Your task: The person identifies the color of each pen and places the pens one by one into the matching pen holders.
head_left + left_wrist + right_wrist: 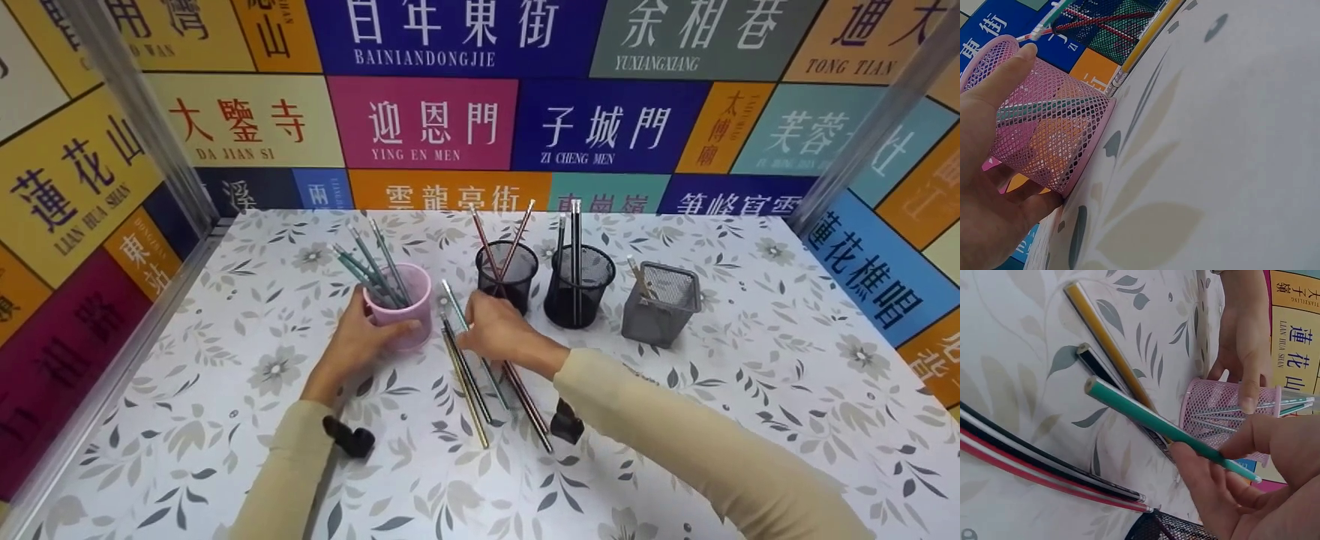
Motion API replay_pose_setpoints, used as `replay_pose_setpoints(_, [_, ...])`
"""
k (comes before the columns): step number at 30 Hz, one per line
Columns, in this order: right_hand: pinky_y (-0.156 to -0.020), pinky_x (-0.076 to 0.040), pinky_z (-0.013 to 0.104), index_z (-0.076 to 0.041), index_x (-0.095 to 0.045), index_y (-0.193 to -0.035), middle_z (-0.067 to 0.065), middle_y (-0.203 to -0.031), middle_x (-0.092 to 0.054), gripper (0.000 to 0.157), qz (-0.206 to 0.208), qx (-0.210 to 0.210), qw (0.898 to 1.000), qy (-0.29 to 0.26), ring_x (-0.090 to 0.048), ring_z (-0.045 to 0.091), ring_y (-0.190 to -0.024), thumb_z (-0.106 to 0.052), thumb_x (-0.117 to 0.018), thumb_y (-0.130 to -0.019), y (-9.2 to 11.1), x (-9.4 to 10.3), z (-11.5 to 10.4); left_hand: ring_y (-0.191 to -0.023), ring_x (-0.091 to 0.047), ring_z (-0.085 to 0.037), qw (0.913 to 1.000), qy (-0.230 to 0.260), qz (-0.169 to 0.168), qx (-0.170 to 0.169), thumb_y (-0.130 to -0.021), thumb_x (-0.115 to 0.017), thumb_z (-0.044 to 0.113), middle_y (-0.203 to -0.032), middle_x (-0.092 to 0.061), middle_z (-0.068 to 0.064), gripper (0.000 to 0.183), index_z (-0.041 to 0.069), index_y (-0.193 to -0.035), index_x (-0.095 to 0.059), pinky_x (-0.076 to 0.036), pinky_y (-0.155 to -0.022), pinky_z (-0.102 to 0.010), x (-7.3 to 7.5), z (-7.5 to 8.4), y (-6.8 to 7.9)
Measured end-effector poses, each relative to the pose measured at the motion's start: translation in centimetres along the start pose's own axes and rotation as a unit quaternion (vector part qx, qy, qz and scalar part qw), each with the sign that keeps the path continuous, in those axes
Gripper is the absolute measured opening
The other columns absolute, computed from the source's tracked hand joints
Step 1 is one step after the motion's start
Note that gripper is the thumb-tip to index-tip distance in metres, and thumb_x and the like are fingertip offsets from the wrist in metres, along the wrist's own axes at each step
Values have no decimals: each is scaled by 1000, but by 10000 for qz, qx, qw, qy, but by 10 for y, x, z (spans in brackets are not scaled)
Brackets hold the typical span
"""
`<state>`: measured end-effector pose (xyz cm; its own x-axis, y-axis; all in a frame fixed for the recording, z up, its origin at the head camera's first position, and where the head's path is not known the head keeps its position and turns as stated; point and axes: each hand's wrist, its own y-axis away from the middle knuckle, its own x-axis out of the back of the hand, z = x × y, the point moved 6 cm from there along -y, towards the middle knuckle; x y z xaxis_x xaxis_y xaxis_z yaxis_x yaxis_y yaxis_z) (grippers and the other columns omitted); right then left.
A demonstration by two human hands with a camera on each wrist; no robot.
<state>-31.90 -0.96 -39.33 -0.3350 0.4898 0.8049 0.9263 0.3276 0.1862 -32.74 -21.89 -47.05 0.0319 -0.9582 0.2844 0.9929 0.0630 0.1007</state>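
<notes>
In the head view, the left hand (pixel 358 330) grips a round pink mesh cup (pixel 422 313) left of centre, with green pencils (pixel 364 264) in it. The right hand (pixel 499 328), at centre, pinches a slim green pencil (pixel 1140 412). Near it, on the floral-patterned worktop (pixel 420 487), lie a yellow pencil (pixel 470 403) and a black pencil (pixel 470 375). Two round black mesh cups (pixel 592 304) and a square grey mesh cup (pixel 654 322) stand right of centre.

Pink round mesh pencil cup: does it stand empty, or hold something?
Not empty: several slim green pencils lean inside the pink cup, their white-tipped ends above its rim.
</notes>
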Motion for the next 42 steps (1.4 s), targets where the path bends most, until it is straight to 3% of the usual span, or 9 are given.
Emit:
replay_pose_setpoints(3, [-64,-58,29,-8,-53,-101,18,-106,-69,25,131,329,9989,-303,-72,34,-62,-13,-72,-85,1,6,-9,-147,-37,-24,10000,-36,27,-57,-69,-90,43,-157,-41,-6,109,25,-155,-25,-29,-124,-44,0,0,1])
replay_pose_setpoints(6, [-55,-56,27,-9,-53,-102,15,-97,-70,25,275,535,9962,-624,-72,34,-61,-14,-71,-85,1,15,-19,-145,-40,-24,9999,-4,41,-154,-71,-90,40,-154,-44,-7,104,21,-153,-28,-32,-123,-43,-1,1,2])
replay_pose_setpoints(13, [-53,-56,28,-12,-51,-107,3,-85,-60,28,601,735,9868,-1311,-63,18,-54,-13,-69,-86,-6,38,-42,-144,-41,-25,9996,70,33,-264,-74,-89,33,-153,-44,-9,101,19,-153,-28,-32,-122,-43,-1,3,1])
replay_pose_setpoints(16, [-54,-57,29,-12,-50,-109,4,-89,-60,28,743,854,9809,-1584,-61,16,-57,-12,-67,-87,-9,44,-53,-144,-41,-25,9995,96,28,-290,-73,-89,32,-154,-44,-9,102,18,-153,-27,-32,-122,-42,0,2,0])
replay_pose_setpoints(21, [-60,-59,28,-13,-50,-112,3,-94,-59,29,1097,1146,9670,-1994,-60,17,-75,-9,-65,-88,-17,54,-72,-142,-43,-24,9994,172,60,-308,-69,-91,36,-152,-45,-8,107,22,-154,-27,-34,-121,-42,0,2,1])
replay_pose_setpoints(26, [-73,-56,25,-11,-51,-114,3,-94,-62,30,1559,1583,9513,-2137,-61,16,-84,-6,-62,-87,-25,62,-88,-141,-44,-23,9986,387,64,-345,-66,-93,38,-152,-46,-6,109,24,-153,-28,-34,-121,-40,-1,1,1])
replay_pose_setpoints(31, [-74,-52,24,-11,-52,-115,4,-93,-63,29,1830,1748,9432,-2151,-60,14,-83,-5,-61,-88,-32,59,-96,-141,-43,-23,9977,548,67,-387,-68,-92,32,-152,-46,-7,107,20,-153,-29,-33,-121,-41,-1,0,1])
replay_pose_setpoints(37, [-73,-51,22,-9,-51,-114,5,-91,-61,29,1892,1924,9399,-2093,-59,14,-82,-2,-62,-88,-41,45,-101,-137,-47,-26,9980,218,73,-595,-74,-89,28,-148,-48,-11,98,14,-151,-29,-37,-118,-41,1,1,0])
replay_pose_setpoints(42, [-73,-52,22,-10,-52,-113,6,-93,-62,29,1980,2039,9388,-1948,-60,14,-84,-2,-62,-87,-44,33,-100,-136,-48,-26,9979,33,53,-648,-77,-86,27,-149,-47,-11,96,16,-152,-27,-39,-117,-43,2,3,0])
